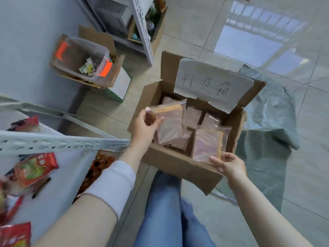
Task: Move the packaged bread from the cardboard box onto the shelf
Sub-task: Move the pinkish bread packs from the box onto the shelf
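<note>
An open cardboard box (170, 163) stands on the floor with several clear-wrapped pinkish bread packs (193, 117) inside. My left hand (145, 127) grips the top corner of one bread pack (170, 124), lifted over the box's left side. My right hand (229, 164) pinches the lower edge of a second bread pack (207, 145), which stands upright at the box's near right corner. The white metal shelf (58, 143) lies at the lower left, beside my left forearm.
Red and green snack packets (33, 169) lie on the shelf board. A second open carton (85, 63) with a plastic liner sits against the wall at upper left. Another white rack (142, 29) stands behind. A grey-green plastic sheet (267, 139) lies right of the box. My jeans-clad legs (169, 211) are below.
</note>
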